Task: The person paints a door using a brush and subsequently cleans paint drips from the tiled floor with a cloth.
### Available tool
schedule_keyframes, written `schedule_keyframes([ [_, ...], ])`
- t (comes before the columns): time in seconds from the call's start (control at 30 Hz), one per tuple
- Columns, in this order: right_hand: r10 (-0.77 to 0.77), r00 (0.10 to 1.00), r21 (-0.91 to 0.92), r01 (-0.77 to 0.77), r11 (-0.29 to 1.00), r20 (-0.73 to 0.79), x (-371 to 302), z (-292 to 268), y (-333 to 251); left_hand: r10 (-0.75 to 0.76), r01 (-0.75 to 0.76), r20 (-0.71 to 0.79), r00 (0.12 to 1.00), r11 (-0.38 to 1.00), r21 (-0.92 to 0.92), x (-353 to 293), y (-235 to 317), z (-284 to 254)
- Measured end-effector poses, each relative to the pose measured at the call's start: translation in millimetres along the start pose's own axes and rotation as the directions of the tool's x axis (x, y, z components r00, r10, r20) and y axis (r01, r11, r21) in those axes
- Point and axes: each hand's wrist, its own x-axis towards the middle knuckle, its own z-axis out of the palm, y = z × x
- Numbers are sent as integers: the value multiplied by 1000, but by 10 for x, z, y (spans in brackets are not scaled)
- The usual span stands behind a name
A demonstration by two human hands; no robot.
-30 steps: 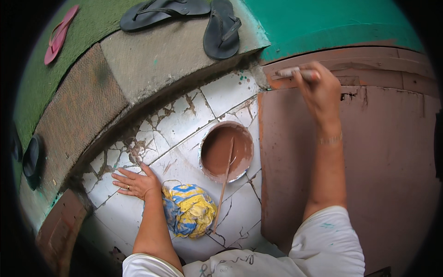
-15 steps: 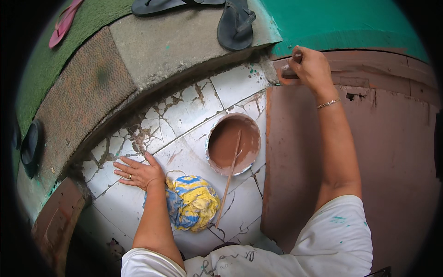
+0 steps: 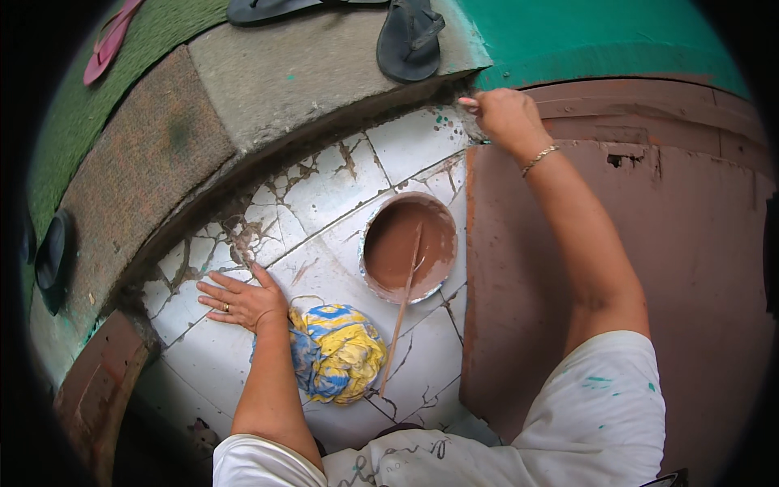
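While a concrete ledge (image 3: pixel 284 81) borders cracked tiles (image 3: pixel 320 199) at eleven o'clock, the left hand (image 3: pixel 246 303) lies spread at eight; at one, the right hand (image 3: pixel 509 118) pinches a tool (image 3: pixel 469 102).

I see a black rubber flip-flop (image 3: pixel 404 50) on a rough grey step (image 3: pixel 284 77), a slim pink flip-flop (image 3: pixel 104 62) on green carpet (image 3: pixel 166 36).

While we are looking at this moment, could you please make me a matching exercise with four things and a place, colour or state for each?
1. crumpled cloth
2. left hand
3. thin stick
4. round paint container

A. palm down on white tiles
B. holding brown paint
C. mostly yellow and blue
D. laid across a rim

Right pairs: 1-C, 2-A, 3-D, 4-B.
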Motion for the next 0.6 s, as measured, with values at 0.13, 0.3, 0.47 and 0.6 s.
schedule_keyframes([
  [0.13, -77, 996, -41, 75, 996, -44, 63, 201, -71, 6, -6, -18, 1000, 1000, -13, 4, 20, 13],
  [0.3, -83, 997, -43, 83, 996, 2, 151, 238, -78, -4, 4, -3, 1000, 1000, -1, 4, 6, 17],
  [0.47, 115, 993, -32, -115, 993, 4, 28, -430, 197, 0, 0, -7, 1000, 1000, -23, 9, 36, 14],
  [0.6, 105, 969, -39, -116, 992, -223, -78, -738, 346, -4, 4, -18, 1000, 1000, -21, -1, -23, 30],
])
